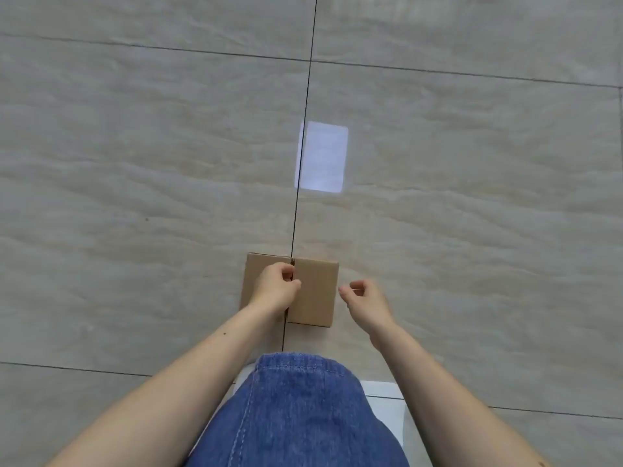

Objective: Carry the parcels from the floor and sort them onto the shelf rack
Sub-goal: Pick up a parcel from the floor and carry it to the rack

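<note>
A small brown cardboard parcel (315, 291) lies flat over the tiled floor just in front of me, with a dark seam down its middle. My left hand (274, 289) is on top of its left half, thumb and fingertips pinched together at the seam. My right hand (365, 299) hovers just beside the parcel's right edge with loosely curled fingers, holds nothing, and shows a small gap to the cardboard. The shelf rack is out of view.
Beige floor tiles (135, 163) with dark grout lines fill the view. A bright rectangular light reflection (322, 156) shines on the floor beyond the parcel. My denim-clad leg (296, 416) is at the bottom, over a white object (384, 399) partly hidden beneath it.
</note>
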A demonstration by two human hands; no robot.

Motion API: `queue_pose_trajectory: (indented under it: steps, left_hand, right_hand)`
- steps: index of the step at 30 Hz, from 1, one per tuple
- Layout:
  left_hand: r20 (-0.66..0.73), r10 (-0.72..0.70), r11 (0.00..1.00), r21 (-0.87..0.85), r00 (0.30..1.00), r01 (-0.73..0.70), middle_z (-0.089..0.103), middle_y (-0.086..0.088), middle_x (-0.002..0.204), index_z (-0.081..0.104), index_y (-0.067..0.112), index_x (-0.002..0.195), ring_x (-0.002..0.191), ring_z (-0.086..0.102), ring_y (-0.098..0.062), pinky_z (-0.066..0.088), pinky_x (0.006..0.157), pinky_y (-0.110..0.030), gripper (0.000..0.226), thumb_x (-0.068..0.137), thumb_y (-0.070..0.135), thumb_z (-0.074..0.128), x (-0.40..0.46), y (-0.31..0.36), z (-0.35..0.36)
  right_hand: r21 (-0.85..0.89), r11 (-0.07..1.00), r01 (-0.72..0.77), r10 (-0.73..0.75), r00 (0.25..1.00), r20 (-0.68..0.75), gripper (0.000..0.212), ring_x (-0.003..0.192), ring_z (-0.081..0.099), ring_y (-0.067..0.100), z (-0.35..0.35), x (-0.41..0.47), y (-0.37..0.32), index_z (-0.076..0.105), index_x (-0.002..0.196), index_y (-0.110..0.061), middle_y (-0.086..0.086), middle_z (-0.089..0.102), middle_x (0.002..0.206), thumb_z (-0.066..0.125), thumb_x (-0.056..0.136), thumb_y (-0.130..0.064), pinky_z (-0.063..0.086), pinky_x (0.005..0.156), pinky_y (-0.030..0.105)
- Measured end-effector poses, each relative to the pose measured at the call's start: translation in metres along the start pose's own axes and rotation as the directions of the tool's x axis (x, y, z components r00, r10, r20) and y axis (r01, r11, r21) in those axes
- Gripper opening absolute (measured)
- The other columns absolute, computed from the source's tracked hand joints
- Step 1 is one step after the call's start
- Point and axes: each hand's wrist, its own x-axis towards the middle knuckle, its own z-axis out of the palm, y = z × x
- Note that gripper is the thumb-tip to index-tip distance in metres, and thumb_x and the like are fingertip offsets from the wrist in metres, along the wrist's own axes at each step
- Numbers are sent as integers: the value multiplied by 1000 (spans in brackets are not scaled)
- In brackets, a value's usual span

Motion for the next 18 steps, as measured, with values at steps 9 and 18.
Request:
queue_pose_trajectory:
  steps: [9, 18]
  left_hand:
    - [-145, 67, 983, 179, 987, -40, 70, -10, 119, 66, 9, 122, 114, 63, -24, 41, 90, -23, 33, 91, 5, 59, 28, -10, 19]
    - [-86, 59, 955, 295, 995, -31, 69, -15, 109, 68, 3, 99, 106, 63, -31, 46, 80, -31, 16, 86, 2, 58, 29, 0, 26]
  right_hand:
    - [66, 994, -90, 84, 993, 88, 57, 118, 56, 27, 23, 32, 12, 43, 141, -10, 9, 56, 133, 54, 95, -42, 45, 104, 48]
    - [103, 992, -73, 64, 994, 89, 46, 115, 59, 25, 27, 37, 16, 53, 134, -14, 6, 61, 131, 51, 97, -41, 48, 94, 41]
